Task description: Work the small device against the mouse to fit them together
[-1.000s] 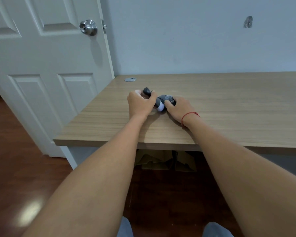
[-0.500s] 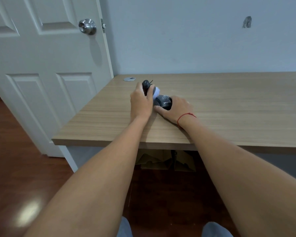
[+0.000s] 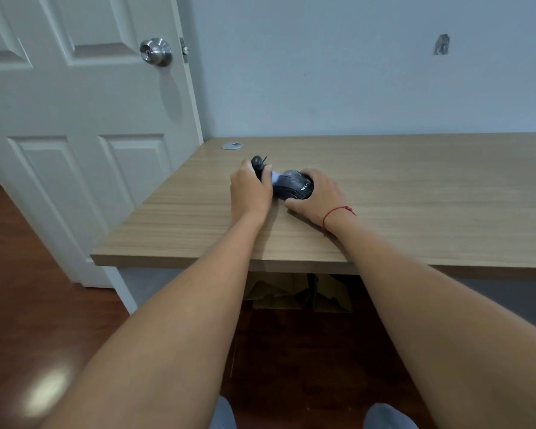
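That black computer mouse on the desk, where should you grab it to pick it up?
Probably by its two long sides, coming down from above. The mouse lies flat on the desk with its rounded back up, and the right hand already cups it that way.

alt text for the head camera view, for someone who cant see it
Two bare hands work on a dark computer mouse on a wooden desk: the right hand grips it, the left hand holds a small dark object at its front. A white door stands left.

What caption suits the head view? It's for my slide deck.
Two hands, left hand and right hand, grip a black computer mouse on a wooden desk.
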The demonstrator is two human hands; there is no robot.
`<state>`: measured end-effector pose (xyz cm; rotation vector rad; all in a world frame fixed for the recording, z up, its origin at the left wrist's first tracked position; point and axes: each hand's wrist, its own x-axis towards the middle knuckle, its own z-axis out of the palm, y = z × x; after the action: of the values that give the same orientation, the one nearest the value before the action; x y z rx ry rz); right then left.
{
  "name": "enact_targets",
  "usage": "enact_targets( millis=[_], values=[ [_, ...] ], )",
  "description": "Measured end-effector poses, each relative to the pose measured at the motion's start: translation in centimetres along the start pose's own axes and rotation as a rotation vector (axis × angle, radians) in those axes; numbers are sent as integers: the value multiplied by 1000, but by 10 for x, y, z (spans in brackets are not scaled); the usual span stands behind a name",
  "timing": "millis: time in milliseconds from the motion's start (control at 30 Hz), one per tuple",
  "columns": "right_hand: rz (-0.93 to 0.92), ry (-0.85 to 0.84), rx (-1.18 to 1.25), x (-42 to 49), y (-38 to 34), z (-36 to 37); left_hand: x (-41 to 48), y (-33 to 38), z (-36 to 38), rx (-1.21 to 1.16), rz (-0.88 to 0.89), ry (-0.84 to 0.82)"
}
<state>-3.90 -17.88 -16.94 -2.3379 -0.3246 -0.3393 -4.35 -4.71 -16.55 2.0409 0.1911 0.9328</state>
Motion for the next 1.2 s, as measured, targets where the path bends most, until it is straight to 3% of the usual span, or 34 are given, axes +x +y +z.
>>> enact_targets(
  millis=[133, 233, 400, 600, 800, 967, 1100, 1200],
  values=[
    [-29, 6, 18, -1, -1, 0, 0, 4, -2, -73, 10, 73],
    [-48, 15, 36, 0, 0, -2, -2, 8, -2, -139, 58, 38],
    [-62, 9, 64, 0, 1, -2, 1, -2, -2, 19, -105, 22],
    [-75, -3, 78, 3, 4, -2, -2, 9, -2, -131, 43, 21],
    [-76, -29, 99, 4, 6, -3, 4, -5, -1, -65, -175, 7],
    [-49, -36, 155, 6, 7, -2, 5, 4, -3, -214, -88, 89],
    [-54, -37, 173, 6, 7, -2, 1, 0, 2, -75, 7, -22],
    [-73, -30, 176, 5, 9, -3, 2, -1, 0, -32, -36, 46]
  ],
)
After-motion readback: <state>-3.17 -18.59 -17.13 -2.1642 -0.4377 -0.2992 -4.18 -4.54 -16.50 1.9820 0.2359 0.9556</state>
